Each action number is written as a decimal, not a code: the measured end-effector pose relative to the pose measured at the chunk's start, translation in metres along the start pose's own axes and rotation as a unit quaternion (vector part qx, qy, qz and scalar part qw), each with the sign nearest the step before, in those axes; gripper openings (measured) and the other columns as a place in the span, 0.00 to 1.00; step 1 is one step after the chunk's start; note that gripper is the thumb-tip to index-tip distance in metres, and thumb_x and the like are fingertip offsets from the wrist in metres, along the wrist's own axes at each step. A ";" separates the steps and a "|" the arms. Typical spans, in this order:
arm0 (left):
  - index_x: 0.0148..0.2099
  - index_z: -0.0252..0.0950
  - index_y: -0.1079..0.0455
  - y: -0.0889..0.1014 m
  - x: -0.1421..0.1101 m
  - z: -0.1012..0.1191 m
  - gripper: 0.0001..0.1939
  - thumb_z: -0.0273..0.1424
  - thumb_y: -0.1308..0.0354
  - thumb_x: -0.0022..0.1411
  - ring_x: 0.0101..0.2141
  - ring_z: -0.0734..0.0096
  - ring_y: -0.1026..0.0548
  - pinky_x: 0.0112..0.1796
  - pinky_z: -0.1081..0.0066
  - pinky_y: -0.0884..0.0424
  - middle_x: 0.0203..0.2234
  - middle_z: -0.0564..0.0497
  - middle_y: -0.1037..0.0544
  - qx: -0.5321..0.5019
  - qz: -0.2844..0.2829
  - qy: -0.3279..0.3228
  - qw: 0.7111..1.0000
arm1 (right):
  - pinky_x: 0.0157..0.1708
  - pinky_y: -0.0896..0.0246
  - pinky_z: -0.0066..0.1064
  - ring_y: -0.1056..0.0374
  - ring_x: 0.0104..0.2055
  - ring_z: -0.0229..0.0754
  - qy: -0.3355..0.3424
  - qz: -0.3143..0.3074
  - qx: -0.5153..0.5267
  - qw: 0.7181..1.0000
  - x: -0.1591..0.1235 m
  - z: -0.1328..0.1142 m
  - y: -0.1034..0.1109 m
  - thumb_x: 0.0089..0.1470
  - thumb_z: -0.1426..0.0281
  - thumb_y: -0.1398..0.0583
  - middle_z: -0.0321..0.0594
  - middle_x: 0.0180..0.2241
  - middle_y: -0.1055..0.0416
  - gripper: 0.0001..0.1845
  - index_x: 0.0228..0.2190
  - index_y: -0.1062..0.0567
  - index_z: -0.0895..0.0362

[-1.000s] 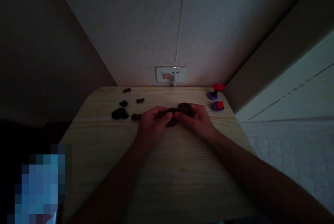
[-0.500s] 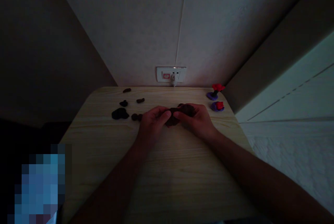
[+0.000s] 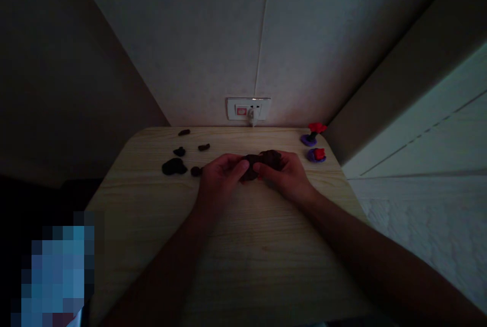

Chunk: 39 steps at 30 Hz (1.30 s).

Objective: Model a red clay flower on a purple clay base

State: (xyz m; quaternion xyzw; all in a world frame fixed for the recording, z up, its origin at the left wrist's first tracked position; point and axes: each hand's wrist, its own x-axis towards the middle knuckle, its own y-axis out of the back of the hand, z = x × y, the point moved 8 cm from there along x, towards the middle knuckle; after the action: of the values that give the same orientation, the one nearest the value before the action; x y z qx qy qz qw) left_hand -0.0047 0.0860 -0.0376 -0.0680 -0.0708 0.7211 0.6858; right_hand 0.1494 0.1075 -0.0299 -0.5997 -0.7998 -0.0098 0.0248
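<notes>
Over the wooden table (image 3: pixel 243 246), a dark brown modelling clay piece (image 3: pixel 251 166) is pinched between my left hand (image 3: pixel 222 174) and my right hand (image 3: pixel 287 172). Both thumbs press its near side, close together. A second rounded brown lump (image 3: pixel 271 158) shows just behind my right thumb, within that hand's fingers. It is too dark to tell whether the two are joined. Small reddish bits peek out under the clay. Beside my left fingers lies a small brown ball (image 3: pixel 196 170), partly hidden by the hand.
Left of my hands lie a flat black clay piece (image 3: pixel 174 166), a smaller black piece (image 3: pixel 179 151) and brown strips (image 3: pixel 204 147). At the right edge stand a red flower on a purple base (image 3: pixel 315 128) and a red-and-purple piece (image 3: pixel 318 154). A wall socket (image 3: pixel 249 108) holds a plug.
My left hand has turned slightly and shifted a little left, covering more of the small brown pieces beside it. The held clay shows a broader, rounder face between the thumbs.
</notes>
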 end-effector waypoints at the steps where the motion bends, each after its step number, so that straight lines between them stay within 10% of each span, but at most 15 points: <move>1: 0.36 0.34 0.22 -0.001 0.000 0.000 0.13 0.38 0.29 0.54 0.27 0.69 0.22 0.30 0.70 0.27 0.28 0.48 0.17 0.003 -0.006 0.003 1.000 | 0.30 0.36 0.31 0.30 0.27 0.39 0.002 -0.001 0.000 1.000 0.000 -0.001 0.000 0.46 0.56 0.27 0.36 0.23 0.25 0.19 0.26 0.22 0.58; 39: 0.33 0.33 0.22 -0.009 -0.002 -0.001 0.10 0.34 0.29 0.54 0.26 0.71 0.21 0.31 0.72 0.25 0.25 0.51 0.18 -0.066 -0.040 0.007 0.997 | 0.29 0.35 0.30 0.30 0.27 0.37 0.016 -0.018 0.046 0.999 -0.001 0.002 -0.002 0.46 0.60 0.26 0.36 0.25 0.25 0.16 0.27 0.20 0.59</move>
State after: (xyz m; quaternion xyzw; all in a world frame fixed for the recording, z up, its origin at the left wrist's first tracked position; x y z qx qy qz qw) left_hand 0.0046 0.0849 -0.0363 -0.1149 -0.1159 0.6864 0.7087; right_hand 0.1473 0.1065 -0.0323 -0.5836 -0.8092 0.0168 0.0653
